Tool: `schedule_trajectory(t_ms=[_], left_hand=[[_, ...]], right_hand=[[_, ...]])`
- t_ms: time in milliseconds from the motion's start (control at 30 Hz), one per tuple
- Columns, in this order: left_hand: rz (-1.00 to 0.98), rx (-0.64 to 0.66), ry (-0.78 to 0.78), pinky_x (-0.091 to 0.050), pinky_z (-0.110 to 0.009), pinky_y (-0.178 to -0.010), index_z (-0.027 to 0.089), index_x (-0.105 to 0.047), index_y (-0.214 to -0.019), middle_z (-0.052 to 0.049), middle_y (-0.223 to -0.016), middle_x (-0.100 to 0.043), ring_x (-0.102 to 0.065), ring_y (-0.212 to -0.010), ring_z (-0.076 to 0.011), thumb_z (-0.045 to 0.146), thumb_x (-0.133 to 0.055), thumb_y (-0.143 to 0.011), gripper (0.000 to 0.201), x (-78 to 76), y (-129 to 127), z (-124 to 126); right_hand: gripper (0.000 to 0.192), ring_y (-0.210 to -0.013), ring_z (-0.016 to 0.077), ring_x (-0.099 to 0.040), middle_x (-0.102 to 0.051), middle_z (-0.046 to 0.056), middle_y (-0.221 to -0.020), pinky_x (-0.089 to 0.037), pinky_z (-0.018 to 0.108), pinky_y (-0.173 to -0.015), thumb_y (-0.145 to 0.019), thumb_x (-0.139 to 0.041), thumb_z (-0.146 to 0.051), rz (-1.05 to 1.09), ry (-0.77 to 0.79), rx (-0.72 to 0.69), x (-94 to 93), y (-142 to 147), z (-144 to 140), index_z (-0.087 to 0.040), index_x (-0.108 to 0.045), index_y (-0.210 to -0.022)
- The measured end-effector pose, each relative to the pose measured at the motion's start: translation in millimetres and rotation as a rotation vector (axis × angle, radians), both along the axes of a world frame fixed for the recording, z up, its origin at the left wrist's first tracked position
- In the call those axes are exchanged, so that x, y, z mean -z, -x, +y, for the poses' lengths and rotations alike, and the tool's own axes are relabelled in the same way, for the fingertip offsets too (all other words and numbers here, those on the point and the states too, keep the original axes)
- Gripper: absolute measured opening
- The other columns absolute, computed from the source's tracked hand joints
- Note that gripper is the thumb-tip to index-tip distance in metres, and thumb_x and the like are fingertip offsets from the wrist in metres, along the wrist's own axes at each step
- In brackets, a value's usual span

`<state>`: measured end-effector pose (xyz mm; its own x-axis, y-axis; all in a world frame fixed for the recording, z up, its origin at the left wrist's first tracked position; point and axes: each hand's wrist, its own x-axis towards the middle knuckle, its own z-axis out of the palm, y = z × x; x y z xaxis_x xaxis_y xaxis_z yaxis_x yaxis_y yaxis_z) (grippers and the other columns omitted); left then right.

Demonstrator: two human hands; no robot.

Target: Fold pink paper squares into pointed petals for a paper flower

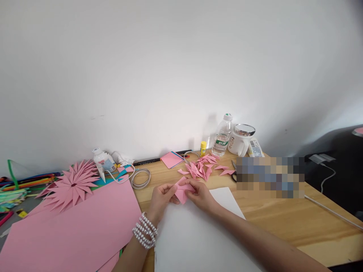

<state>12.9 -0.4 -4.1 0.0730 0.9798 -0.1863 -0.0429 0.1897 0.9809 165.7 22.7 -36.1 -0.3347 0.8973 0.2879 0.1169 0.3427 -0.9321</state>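
Head view, and both hands meet at the near middle of the desk [283, 215]; the left hand [162, 197] pinches the left edge of a small pink fold [181, 192], fingers curled shut on it; the right hand [200, 194] is closed over the fold's top and right side, thumb and fingers pressing the paper. The fold hangs just above a white sheet [198, 234], whether it touches I cannot tell; its sharp tip points down toward the person, its wide end lies up under the fingers, so the long axis runs roughly away-and-toward, tilted a touch to the left. A bead bracelet [144, 231] wraps the left wrist.

Just beyond the hands, a pile of folded pink points [202, 168] lies scattered; scissors [234, 172] peek out beside it, half lost in a blurred patch. To the left, a big pink sheet [73, 230] covers the corner; a finished pink flower [70, 185] lies on its far edge; a glue gun [102, 161] stands behind, its cord looping near a tape ring [140, 177]. At the wall: a pink pad [171, 159], a glue stick [203, 148], a bottle [222, 136], a mug [241, 140].
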Motion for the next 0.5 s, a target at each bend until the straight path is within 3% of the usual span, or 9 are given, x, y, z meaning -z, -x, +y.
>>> schedule_trajectory(t_ms=[100, 200, 333, 500], left_hand=[[-0.05, -0.05, 0.032, -0.051, -0.03, -0.055, 0.009, -0.061, -0.068, -0.007, -0.058, -0.065, -0.06, -0.051, -0.0153, 0.035, -0.066, -0.062, 0.027, 3.4, 0.8, 1.1], [-0.166, -0.079, 0.035, -0.051, -0.031, -0.058, 0.01, -0.058, -0.072, -0.007, -0.061, -0.066, -0.062, -0.054, -0.0166, 0.034, -0.065, -0.063, 0.026, 5.7, 0.1, 2.5], [-0.262, -0.045, 0.079, -0.05, -0.032, -0.063, 0.01, -0.059, -0.08, -0.01, -0.072, -0.068, -0.064, -0.065, -0.0199, 0.03, -0.064, -0.065, 0.025, 3.7, -0.9, 2.8], [-0.287, -0.026, 0.095, -0.05, -0.033, -0.068, 0.009, -0.061, -0.079, -0.012, -0.077, -0.068, -0.064, -0.072, -0.0221, 0.028, -0.063, -0.065, 0.023, 1.3, -1.2, 1.8]], right_hand=[[0.019, -0.09, 0.0184, -0.053, -0.054, 0.006, -0.096, -0.046, 0.027, -0.066, -0.072, -0.049, -0.015, -0.013, -0.09, 0.045, -0.7, -0.7, -1.4, -0.02, -0.061, -0.086], [0.012, -0.111, 0.0222, -0.041, -0.047, 0.008, -0.106, -0.041, 0.035, -0.086, -0.072, -0.056, -0.02, -0.044, -0.181, 0.048, -3.2, -1.2, -2.6, -0.022, -0.061, -0.082], [0.029, -0.111, 0.0232, -0.041, -0.04, 0.009, -0.116, -0.045, 0.033, -0.082, -0.06, -0.068, -0.02, -0.063, -0.17, -0.045, -5.9, -0.8, -3.7, -0.022, -0.059, -0.088], [0.027, -0.106, 0.0206, -0.045, -0.042, 0.008, -0.112, -0.047, 0.032, -0.079, -0.064, -0.061, -0.012, -0.064, -0.166, -0.062, -5.2, -0.7, -3.8, -0.022, -0.058, -0.089]])
